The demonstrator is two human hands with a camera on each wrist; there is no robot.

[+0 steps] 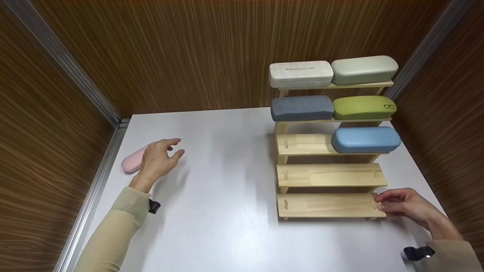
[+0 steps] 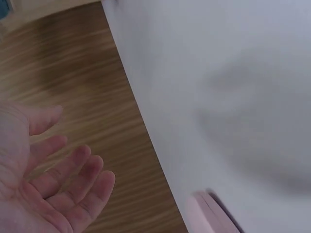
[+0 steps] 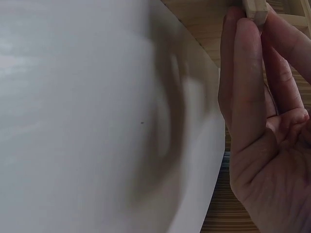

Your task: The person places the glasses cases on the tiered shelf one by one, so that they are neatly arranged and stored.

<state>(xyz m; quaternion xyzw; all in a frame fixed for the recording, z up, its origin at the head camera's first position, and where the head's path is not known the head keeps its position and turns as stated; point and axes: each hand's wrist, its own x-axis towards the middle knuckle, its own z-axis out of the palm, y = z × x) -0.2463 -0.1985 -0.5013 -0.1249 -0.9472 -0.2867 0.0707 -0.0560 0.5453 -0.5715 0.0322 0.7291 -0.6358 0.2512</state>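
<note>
A tiered wooden display rack (image 1: 329,206) stands on the right half of the table. My right hand (image 1: 414,207) pinches the right end of its lowest shelf between thumb and fingers; the right wrist view shows the fingertips on a wooden edge (image 3: 256,10). Over on the left, my left hand (image 1: 157,160) hovers above a pink glasses case (image 1: 132,162), hiding part of it. Its fingers are loosely bent with nothing between them. In the left wrist view the pink case (image 2: 209,213) shows only at the bottom edge, apart from the fingers.
On the rack's upper shelves sit a white case (image 1: 300,74), a pale green case (image 1: 365,70), a grey-blue case (image 1: 302,108), a lime green case (image 1: 363,107) and a light blue case (image 1: 366,139). Wood-grain panels (image 1: 181,56) enclose the white table (image 1: 223,189).
</note>
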